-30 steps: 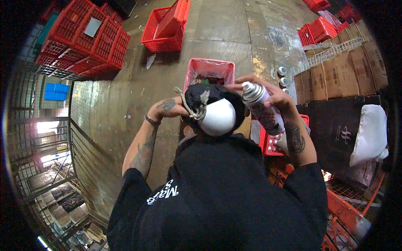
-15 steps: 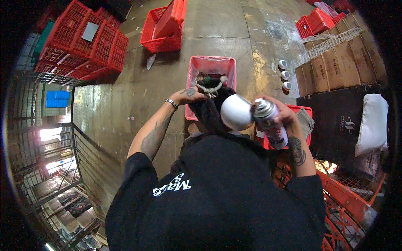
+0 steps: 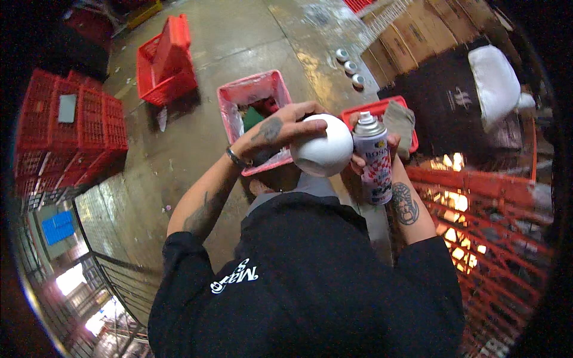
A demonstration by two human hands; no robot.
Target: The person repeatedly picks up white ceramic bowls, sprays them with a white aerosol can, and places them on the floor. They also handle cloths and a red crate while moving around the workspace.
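My left hand (image 3: 279, 130) is closed over the top of a smooth white rounded object (image 3: 327, 149), shaped like a ball with a flattened spot below. In my right hand (image 3: 393, 143) a spray can (image 3: 376, 173) with a silver top and white nozzle stands nearly upright, just right of the white object. Fingertips of that hand show between can and object; whether they also touch the object I cannot tell. Beneath my left hand is a lined pink-red bin (image 3: 224, 112) with a green piece (image 3: 253, 119) and dark and red stuff inside.
A red tray (image 3: 413, 130) with a grey cloth (image 3: 397, 124) lies beyond the can. Three small white round pieces (image 3: 350, 67) stand on the floor by cardboard boxes (image 3: 412, 45). Red crates (image 3: 77, 131) are stacked at left, another red crate (image 3: 161, 74) farther off. Red metal bars (image 3: 489, 232) run along the right.
My left hand has let go of the dark cloth-like thing with a pale cord and moved right onto the white object. The can is more upright. The view has turned and shifted.
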